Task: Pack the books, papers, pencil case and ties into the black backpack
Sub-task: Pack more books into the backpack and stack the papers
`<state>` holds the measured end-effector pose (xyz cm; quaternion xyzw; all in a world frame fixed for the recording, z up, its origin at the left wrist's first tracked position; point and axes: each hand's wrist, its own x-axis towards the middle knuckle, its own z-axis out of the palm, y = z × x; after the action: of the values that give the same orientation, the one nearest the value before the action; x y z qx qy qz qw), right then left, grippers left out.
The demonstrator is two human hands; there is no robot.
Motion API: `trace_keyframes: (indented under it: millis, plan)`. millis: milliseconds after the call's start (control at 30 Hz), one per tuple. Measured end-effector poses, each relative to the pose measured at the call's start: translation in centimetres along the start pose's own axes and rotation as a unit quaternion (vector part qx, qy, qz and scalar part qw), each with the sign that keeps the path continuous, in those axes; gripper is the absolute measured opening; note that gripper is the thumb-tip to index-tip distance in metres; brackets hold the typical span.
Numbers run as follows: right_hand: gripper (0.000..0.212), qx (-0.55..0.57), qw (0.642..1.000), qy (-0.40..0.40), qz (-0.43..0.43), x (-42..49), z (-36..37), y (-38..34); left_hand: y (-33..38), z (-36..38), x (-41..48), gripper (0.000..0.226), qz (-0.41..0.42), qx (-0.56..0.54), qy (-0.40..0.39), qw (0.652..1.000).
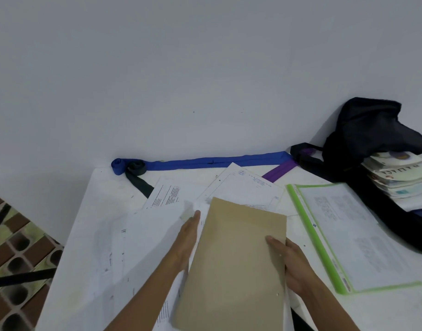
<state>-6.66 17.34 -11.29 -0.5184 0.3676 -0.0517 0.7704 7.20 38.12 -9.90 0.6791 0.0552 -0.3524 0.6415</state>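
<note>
Early in the packing, judging by the spread: only books (399,177) stacked at the mouth of the black backpack (367,134), far right of the surface (104,187). Left to pack: loose papers (143,235), green folder (344,225), blue tie (217,161), purple tie (280,172), black tie (139,180); no pencil case in sight. Near the front, brown card folder (238,259), long axis pointing away and slightly right, left hand (189,235) flat against one edge, right hand (293,266) in a thumb-over grip on the other.

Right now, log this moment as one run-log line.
left hand: flat against brown cardboard folder | right hand: grips folder edge | black backpack: far right
</note>
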Motion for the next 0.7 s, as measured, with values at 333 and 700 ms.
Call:
trace_keyframes:
  millis: [333,700]
  plan:
    - [0.058,-0.028,0.996,-0.081,-0.021,-0.3,-1.8,-0.4,-2.1,0.3,-0.4,0.017,0.155,0.155,0.039,0.975]
    - [0.029,-0.013,0.977,0.184,-0.106,3.1,0.6,-2.3,-0.6,0.1,3.1,0.064,0.144,0.629,0.143,0.751]
